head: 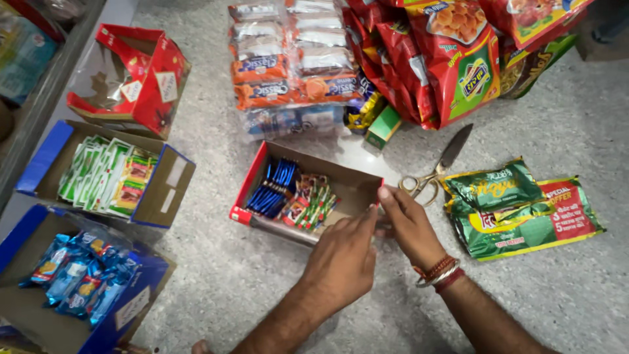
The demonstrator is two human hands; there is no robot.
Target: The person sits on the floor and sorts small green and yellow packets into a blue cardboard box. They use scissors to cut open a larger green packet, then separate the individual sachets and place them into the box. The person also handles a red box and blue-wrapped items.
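A shallow red cardboard box [350,180] with a brown inside lies open on the speckled floor. It holds a bunch of dark blue sachets [272,187] and a bunch of small red and green packets [311,204]; its right part is bare. My left hand [341,259] grips the box's near right corner. My right hand [407,223], with bangles and red thread at the wrist, pinches the box's right end wall. Gold-handled scissors [438,169] lie just beyond my right hand. A flattened green and red wrapper [517,211] lies to their right.
At the left stand a blue box [40,160] of green and white sachets, a blue box [141,298] of blue wrapped sweets and an empty red carton [154,82]. Stacked biscuit packs [288,65], red snack bags [452,62] and a small green box [383,126] lie behind.
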